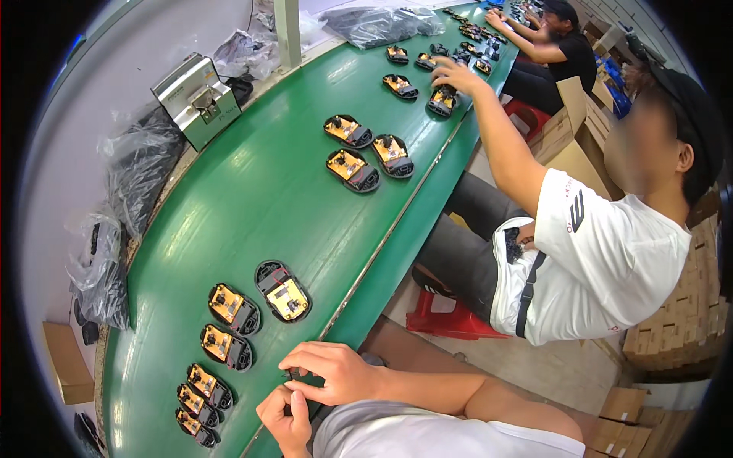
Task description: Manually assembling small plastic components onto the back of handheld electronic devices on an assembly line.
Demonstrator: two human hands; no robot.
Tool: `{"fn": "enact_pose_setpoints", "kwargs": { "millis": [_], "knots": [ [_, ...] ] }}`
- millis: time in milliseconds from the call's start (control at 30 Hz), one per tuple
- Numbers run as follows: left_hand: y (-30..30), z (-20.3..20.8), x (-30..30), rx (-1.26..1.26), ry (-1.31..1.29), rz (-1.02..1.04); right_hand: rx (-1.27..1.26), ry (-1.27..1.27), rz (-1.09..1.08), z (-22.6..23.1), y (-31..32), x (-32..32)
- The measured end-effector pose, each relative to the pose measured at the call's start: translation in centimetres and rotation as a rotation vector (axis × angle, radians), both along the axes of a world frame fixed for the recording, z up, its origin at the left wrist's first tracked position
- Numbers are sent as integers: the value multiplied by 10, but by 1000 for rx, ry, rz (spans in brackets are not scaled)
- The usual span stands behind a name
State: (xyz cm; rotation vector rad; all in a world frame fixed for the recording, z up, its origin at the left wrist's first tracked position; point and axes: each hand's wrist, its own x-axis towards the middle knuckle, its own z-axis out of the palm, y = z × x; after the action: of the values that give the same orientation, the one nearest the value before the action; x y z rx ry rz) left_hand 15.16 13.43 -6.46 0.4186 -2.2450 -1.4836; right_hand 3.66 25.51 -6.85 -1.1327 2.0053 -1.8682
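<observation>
My right hand [330, 371] is bent in a pinch at the belt's near edge, with a small black part [292, 375] between its fingertips. Just below it, my left hand [285, 418] is closed, thumb against the curled fingers; whatever it may hold is hidden. Nearest to my hands on the green belt lies an opened computer mouse [284, 291], its yellow circuit board and thin red wires exposed. Left of it, more opened mice sit in a slanting row, among them one mouse [227, 346] with an orange board and black shell.
A co-worker in a white shirt [603, 259] sits to the right, one hand [456, 75] over a mouse [442, 100]. Another person [561, 46] works farther up the belt [252, 198]. A metal box [196, 101] and plastic bags [141, 168] line the far edge; cartons [672, 305] stand right.
</observation>
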Motion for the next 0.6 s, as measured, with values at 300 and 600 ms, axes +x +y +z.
{"fn": "enact_pose_setpoints", "kwargs": {
  "millis": [300, 600],
  "knots": [
    [-34, 56, -41, -277, -180, -140, 61, 79, -8, 17, 26, -59],
    [-68, 44, -153, -718, -196, -107, 127, 196, 24, 24, -1, -157]
  ]
}}
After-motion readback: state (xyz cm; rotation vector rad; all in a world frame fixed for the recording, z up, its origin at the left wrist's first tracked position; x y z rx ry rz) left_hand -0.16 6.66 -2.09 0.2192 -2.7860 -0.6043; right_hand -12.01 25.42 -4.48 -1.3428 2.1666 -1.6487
